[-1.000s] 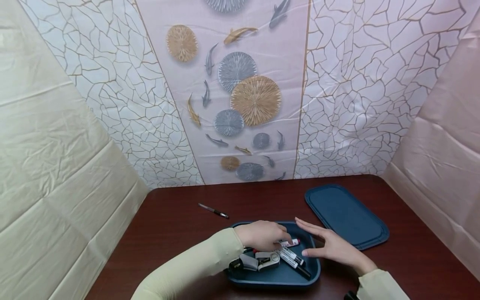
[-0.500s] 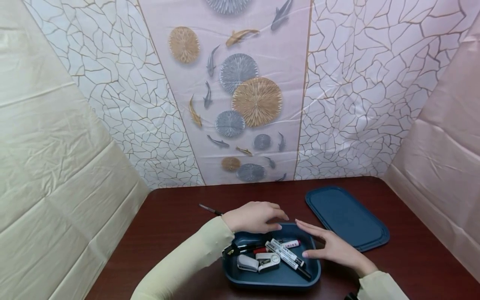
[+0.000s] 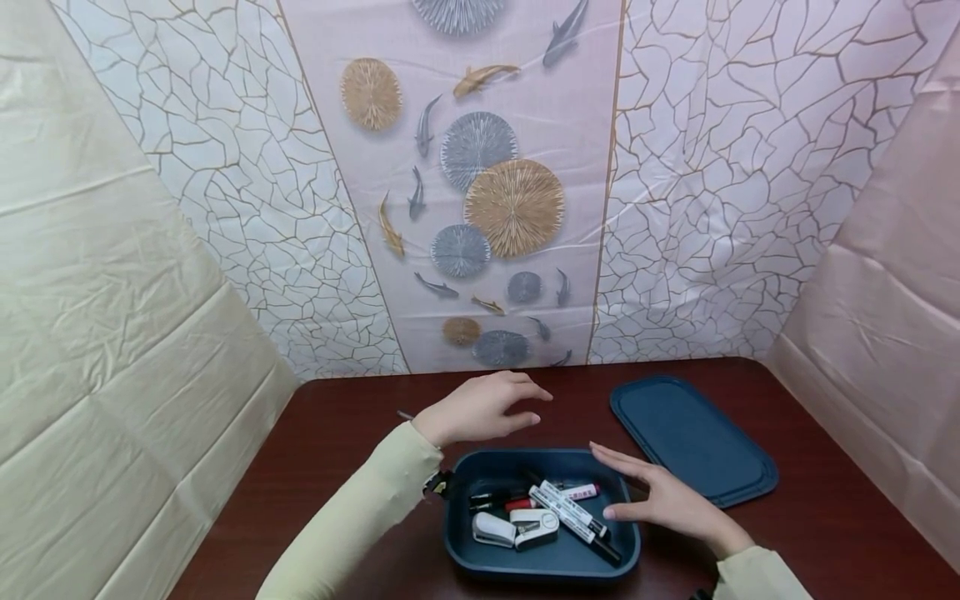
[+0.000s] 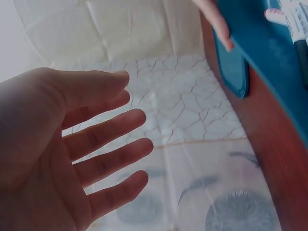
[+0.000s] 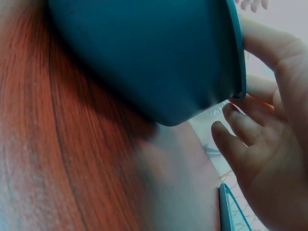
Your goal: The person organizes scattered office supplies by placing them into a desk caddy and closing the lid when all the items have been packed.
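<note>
My left hand [image 3: 483, 407] hovers beyond the far left edge of a blue box [image 3: 468, 557], its fingers spread and relaxed with nothing in them; the left wrist view shows its bare palm [image 4: 43, 149]. My right hand [image 3: 667, 500] is at the box's right side, thumb and fingers extended at the rim, as the right wrist view also shows. Inside the box lie two white markers with black caps [image 3: 568, 510], a marker with a red end [image 3: 581, 492], black pens [image 3: 491, 497] and a white stapler [image 3: 493, 529] beside another small white-and-black item [image 3: 536, 527].
A blue lid [image 3: 693, 437] lies flat on the dark red table [image 3: 337, 483], behind and right of the box. A pen's tip [image 3: 405, 415] shows past my left wrist, the rest hidden. Patterned cloth [image 3: 675, 208] hangs at the back, plain cloth at both sides.
My left hand has risen out of the box and moved away to the far left, uncovering the things inside. My right hand has stayed at the box's right rim.
</note>
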`<action>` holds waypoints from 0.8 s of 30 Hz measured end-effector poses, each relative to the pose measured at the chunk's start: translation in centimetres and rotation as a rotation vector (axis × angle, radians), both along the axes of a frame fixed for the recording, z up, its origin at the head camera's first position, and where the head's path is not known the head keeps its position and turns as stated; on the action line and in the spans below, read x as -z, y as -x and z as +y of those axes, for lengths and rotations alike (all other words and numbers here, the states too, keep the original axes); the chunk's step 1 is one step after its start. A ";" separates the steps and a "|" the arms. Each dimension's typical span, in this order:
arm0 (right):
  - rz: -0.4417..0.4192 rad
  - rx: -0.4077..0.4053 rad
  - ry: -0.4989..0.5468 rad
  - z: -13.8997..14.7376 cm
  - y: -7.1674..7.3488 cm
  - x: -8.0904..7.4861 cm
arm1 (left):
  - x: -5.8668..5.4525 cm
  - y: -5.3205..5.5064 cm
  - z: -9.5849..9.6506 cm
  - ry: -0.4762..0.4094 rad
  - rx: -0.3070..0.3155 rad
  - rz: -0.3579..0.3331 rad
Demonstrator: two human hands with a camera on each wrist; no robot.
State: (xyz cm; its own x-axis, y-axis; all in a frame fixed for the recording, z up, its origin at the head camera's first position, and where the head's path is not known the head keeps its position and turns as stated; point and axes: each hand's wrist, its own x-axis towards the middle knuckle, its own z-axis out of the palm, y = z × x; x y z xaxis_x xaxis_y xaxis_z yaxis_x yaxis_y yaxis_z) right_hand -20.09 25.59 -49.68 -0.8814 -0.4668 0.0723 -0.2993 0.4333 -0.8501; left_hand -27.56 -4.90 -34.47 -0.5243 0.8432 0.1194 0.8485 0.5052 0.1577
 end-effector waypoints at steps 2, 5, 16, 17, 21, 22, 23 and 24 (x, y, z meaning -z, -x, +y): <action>0.004 0.005 -0.006 0.0 0.0 0.0 | -0.2 0.3 -0.6 -0.017 -0.030 0.002; 0.007 0.012 -0.008 0.0 0.0 0.0 | -0.5 0.8 -1.5 -0.042 -0.072 0.000; 0.003 0.009 -0.011 0.0 -0.1 -0.2 | -0.3 1.8 -5.3 -0.156 -0.189 0.001; 0.006 0.009 -0.015 0.0 -0.1 -0.2 | -0.2 1.9 -5.6 -0.164 -0.201 0.001; 0.006 0.007 -0.012 0.0 -0.1 -0.3 | 0.3 2.1 -6.8 -0.200 -0.236 -0.014; 0.003 0.005 -0.009 -0.1 -0.1 -0.3 | 0.5 2.2 -7.1 -0.210 -0.241 -0.017; 0.000 0.005 -0.006 -0.1 -0.1 -0.2 | 0.6 2.3 -7.3 -0.220 -0.246 -0.020; -0.003 0.004 -0.003 -0.1 -0.1 -0.2 | 0.8 2.4 -7.6 -0.229 -0.251 -0.023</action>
